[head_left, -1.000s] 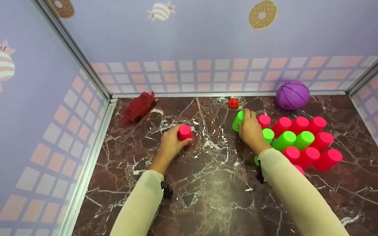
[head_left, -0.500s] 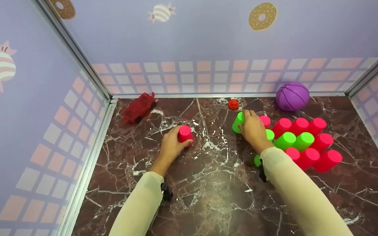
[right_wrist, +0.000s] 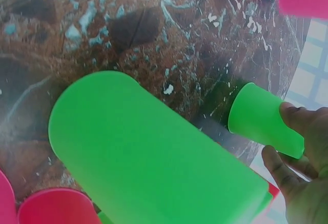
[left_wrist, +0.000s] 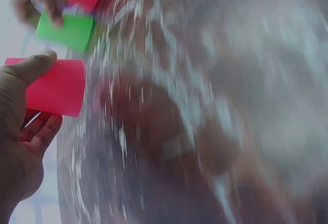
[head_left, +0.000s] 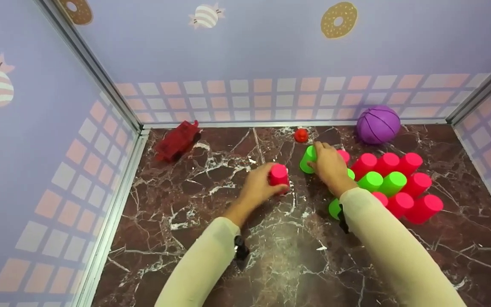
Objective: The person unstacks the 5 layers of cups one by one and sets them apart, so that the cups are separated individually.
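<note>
My left hand [head_left: 257, 186] holds a pink cup [head_left: 278, 177], bottom up, between thumb and fingers near the middle of the marbled surface. The same pink cup [left_wrist: 59, 88] shows in the left wrist view, its wide rim facing the surface; whether it touches down I cannot tell. To the right, my right hand [head_left: 330, 166] grips an upturned green cup [head_left: 307, 161] by its side. In the right wrist view this green cup [right_wrist: 264, 119] sits between thumb and fingers, its rim at the surface. The two held cups are apart, with a short gap between.
Several upturned pink cups [head_left: 423, 209] and green cups [head_left: 394, 183] stand clustered right of my right arm, partly hidden by it. A purple ball [head_left: 378, 124], small red object [head_left: 301, 135] and dark red toy [head_left: 177, 140] lie near the back wall [head_left: 228, 55].
My left hand has moved right with the pink cup, closer to the green cup. The right hand has stayed on the green cup, nearly still.
</note>
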Action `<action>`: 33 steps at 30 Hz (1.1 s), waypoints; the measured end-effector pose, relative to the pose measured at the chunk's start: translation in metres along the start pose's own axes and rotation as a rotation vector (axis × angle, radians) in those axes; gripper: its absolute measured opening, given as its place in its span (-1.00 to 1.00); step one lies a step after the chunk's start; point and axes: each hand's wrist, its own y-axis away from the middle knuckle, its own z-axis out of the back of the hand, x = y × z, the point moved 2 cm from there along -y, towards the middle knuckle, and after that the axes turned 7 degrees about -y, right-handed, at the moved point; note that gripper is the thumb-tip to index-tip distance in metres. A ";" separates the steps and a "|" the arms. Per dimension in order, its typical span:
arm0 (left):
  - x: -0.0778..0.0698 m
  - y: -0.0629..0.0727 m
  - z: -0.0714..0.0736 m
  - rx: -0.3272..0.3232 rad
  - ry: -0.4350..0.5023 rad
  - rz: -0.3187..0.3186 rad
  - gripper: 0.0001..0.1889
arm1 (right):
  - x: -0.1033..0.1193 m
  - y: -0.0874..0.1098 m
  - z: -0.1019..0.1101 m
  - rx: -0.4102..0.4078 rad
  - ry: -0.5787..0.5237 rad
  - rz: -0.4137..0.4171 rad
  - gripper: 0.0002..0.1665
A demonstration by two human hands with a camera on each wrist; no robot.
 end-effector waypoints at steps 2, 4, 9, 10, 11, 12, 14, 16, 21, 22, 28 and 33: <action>-0.016 -0.003 -0.012 0.046 0.000 -0.033 -0.30 | 0.002 -0.001 0.002 0.010 0.009 0.000 -0.30; -0.030 -0.006 -0.022 0.079 -0.019 -0.077 -0.31 | 0.003 -0.002 0.004 0.024 0.020 0.002 -0.31; -0.038 -0.020 -0.055 0.094 -0.108 -0.169 -0.34 | 0.003 -0.003 0.006 0.057 0.047 0.022 -0.33; -0.038 -0.022 -0.061 0.096 -0.117 -0.176 -0.35 | 0.003 -0.004 0.006 0.062 0.049 0.025 -0.33; -0.035 -0.024 -0.068 0.095 -0.127 -0.183 -0.36 | 0.004 -0.004 0.007 0.067 0.052 0.032 -0.33; -0.030 -0.028 -0.077 0.087 -0.140 -0.189 -0.35 | 0.004 -0.004 0.007 0.072 0.051 0.034 -0.33; -0.018 -0.037 -0.097 0.058 -0.177 -0.194 -0.37 | 0.004 -0.005 0.007 0.080 0.048 0.034 -0.34; -0.018 -0.037 -0.099 0.062 -0.186 -0.175 -0.39 | 0.005 -0.006 0.007 0.085 0.046 0.038 -0.35; -0.031 -0.028 -0.085 0.088 -0.176 -0.142 -0.31 | 0.004 -0.006 0.006 0.084 0.058 0.048 -0.33; -0.037 -0.023 -0.077 0.102 -0.172 -0.134 -0.27 | 0.003 -0.006 0.006 0.086 0.064 0.048 -0.30; -0.038 -0.009 -0.052 0.159 -0.177 -0.103 0.02 | 0.003 -0.001 0.007 0.116 0.093 0.070 -0.01; -0.020 -0.011 -0.011 0.142 -0.195 -0.067 0.14 | 0.005 0.010 0.021 0.033 0.044 0.170 0.09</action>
